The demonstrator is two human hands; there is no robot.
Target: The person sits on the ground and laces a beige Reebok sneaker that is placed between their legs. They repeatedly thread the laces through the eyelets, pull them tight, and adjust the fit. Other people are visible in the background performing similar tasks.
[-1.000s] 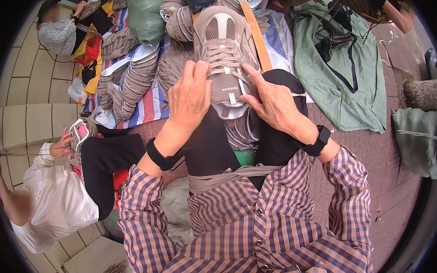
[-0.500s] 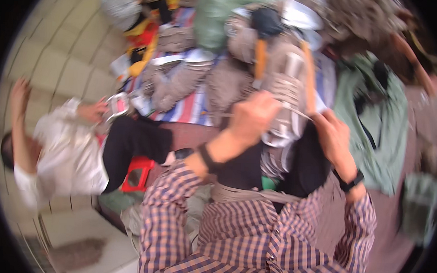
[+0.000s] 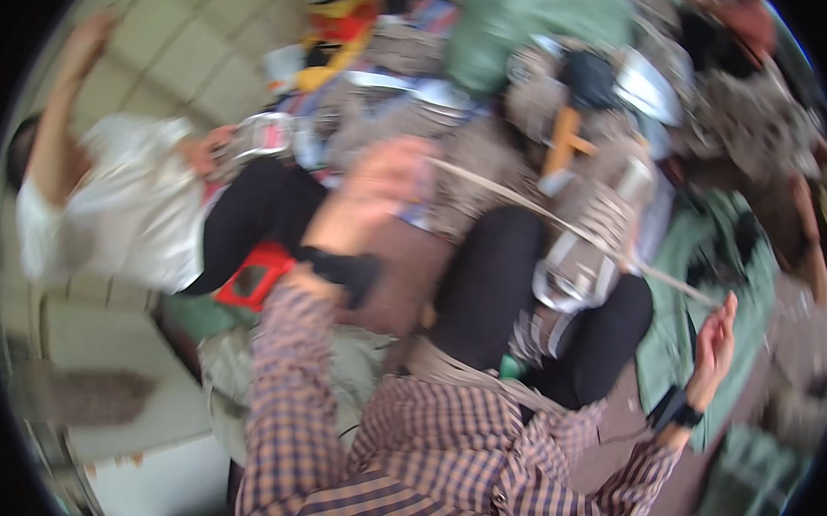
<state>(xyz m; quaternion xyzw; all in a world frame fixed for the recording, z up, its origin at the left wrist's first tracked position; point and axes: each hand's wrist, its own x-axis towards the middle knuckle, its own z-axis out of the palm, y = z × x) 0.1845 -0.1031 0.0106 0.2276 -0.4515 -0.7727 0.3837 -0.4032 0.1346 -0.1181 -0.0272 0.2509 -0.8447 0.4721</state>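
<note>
A grey-beige lace-up shoe (image 3: 600, 211) with a pale toe or heel trim rests between my black-clad knees, laces up. Its pale shoelace (image 3: 513, 200) is pulled taut in both directions across the shoe. My left hand (image 3: 378, 184), smeared by motion, grips one end of the lace, out to the left of the shoe. To the right, my right hand (image 3: 716, 340) pinches the other end over the green cloth. Part of another shoe (image 3: 537, 335) shows below, between my thighs. An orange-brown wooden piece (image 3: 561, 143) lies beside the shoe's far end.
A person in white (image 3: 134, 204) sits at left, holding a shoe (image 3: 260, 137). Close to them is a red plastic stool (image 3: 256, 277). Several grey shoes (image 3: 483, 146) are heaped ahead, near a green bag (image 3: 534, 33). Green cloth (image 3: 685, 270) lies at right; another person's arm (image 3: 807, 238) shows beyond.
My hands have moved far apart from close above the shoe, left hand leftward, right hand rightward, drawing the lace out straight. The whole view has shifted, and the shoe now appears further right.
</note>
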